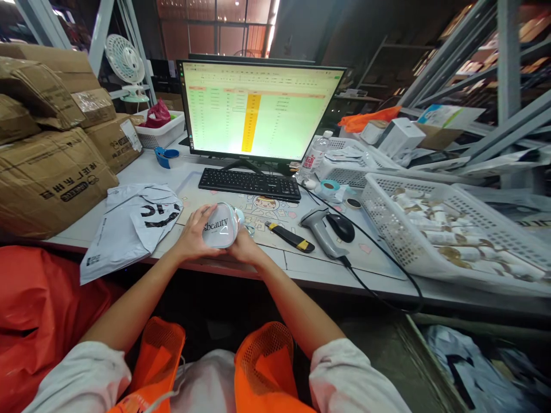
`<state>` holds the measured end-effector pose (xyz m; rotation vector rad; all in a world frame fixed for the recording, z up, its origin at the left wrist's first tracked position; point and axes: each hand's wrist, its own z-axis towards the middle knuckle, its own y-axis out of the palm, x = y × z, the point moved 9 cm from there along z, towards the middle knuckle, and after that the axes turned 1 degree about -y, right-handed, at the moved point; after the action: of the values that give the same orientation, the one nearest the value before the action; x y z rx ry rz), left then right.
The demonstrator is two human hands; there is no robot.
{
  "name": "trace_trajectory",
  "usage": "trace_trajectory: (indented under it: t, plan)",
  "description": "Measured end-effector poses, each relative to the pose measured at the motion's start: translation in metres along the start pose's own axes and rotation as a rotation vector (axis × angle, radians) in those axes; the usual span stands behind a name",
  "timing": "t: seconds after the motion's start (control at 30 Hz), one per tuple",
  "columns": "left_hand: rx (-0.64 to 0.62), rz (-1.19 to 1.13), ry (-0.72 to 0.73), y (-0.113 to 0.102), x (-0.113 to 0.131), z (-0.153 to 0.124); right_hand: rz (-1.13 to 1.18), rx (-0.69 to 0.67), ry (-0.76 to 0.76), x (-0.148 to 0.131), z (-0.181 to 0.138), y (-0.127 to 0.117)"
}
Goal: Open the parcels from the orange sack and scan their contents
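Note:
Above the front edge of the desk I hold a pale, rounded container point(218, 225) with a glossy, see-through face. Dark lettering ending in "beauty" shows on it. My left hand point(194, 236) is wrapped round its left side, fingers on top and thumb below. At its lower right, my right hand point(243, 248) grips it too; its fingertips are partly hidden behind it. Left of my hands lies a white plastic mailing bag point(133, 223) with black print. On the right rest a black and yellow utility knife point(290, 237) and a grey barcode scanner point(322, 232).
A keyboard point(249, 183) sits below a lit monitor point(262, 109) showing a spreadsheet. Cardboard boxes point(51, 178) are stacked at the left. Beside the mouse point(340, 228), a white basket point(391, 252) holds many small rolls. The scanner's black cable point(379, 229) loops past the desk edge.

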<state>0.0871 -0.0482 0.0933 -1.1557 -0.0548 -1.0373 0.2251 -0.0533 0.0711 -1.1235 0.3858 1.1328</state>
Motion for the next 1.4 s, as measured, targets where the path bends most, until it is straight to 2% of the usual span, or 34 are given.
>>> trace_trajectory:
  t: [0.13, 0.23, 0.4, 0.47, 0.6, 0.67, 0.77, 0.87, 0.9, 0.97, 1.03, 1.1, 1.17, 1.2, 1.27, 1.3, 1.33, 1.4]
  plan:
    - [-0.047, -0.022, 0.009, 0.0, 0.003, 0.0, 0.148, -0.011, 0.019, 0.007, -0.007, -0.002]
    - [-0.046, -0.06, 0.013, 0.001, 0.006, 0.001, 0.106, 0.064, 0.041, 0.01, -0.011, -0.009]
    - [-0.088, -0.043, 0.048, 0.005, 0.009, 0.006, 0.067, 0.105, -0.07, -0.005, -0.008, -0.009]
    - [-0.098, 0.006, 0.062, 0.001, 0.006, 0.008, 0.091, 0.163, -0.076, -0.008, -0.007, -0.019]
    - [-0.136, 0.162, 0.005, -0.015, -0.018, 0.01, 0.233, 0.457, 0.019, 0.003, -0.015, -0.073]
    - [-0.187, 0.221, -0.063, -0.024, -0.038, 0.01, 0.304, 0.547, 0.079, 0.011, -0.021, -0.098]
    - [-0.288, 0.295, -0.179, -0.034, -0.07, 0.014, 0.354, 0.565, 0.125, 0.019, -0.024, -0.118]
    - [-0.361, 0.35, -0.285, -0.044, -0.093, 0.023, 0.314, 0.563, 0.127, 0.02, -0.026, -0.126]
    - [-0.356, 0.364, -0.31, -0.048, -0.095, 0.027, 0.295, 0.564, 0.118, 0.018, -0.026, -0.128]
    - [-0.254, 0.372, -0.3, -0.059, -0.083, 0.036, 0.267, 0.563, 0.096, 0.015, -0.028, -0.128]
    - [-0.094, 0.279, -0.216, -0.062, -0.049, 0.041, 0.257, 0.563, 0.066, 0.009, -0.03, -0.123]
    - [0.034, 0.023, -0.152, -0.053, -0.008, 0.037, 0.243, 0.563, 0.021, -0.001, -0.034, -0.113]
    - [0.123, -0.375, -0.261, -0.029, 0.014, 0.027, 0.202, 0.576, -0.038, -0.014, -0.042, -0.099]
    - [0.091, -0.608, -0.331, -0.008, 0.023, 0.022, 0.17, 0.585, -0.06, -0.02, -0.047, -0.091]
    - [0.029, -0.941, -0.447, 0.029, 0.034, 0.012, 0.113, 0.571, -0.064, -0.027, -0.057, -0.075]
    - [0.021, -1.033, -0.482, 0.041, 0.035, 0.008, 0.098, 0.535, -0.051, -0.028, -0.062, -0.068]
    - [0.039, -1.068, -0.502, 0.046, 0.033, 0.005, 0.096, 0.475, -0.029, -0.028, -0.066, -0.061]
    - [0.11, -1.019, -0.5, 0.042, 0.025, 0.0, 0.15, 0.325, 0.024, -0.025, -0.074, -0.054]
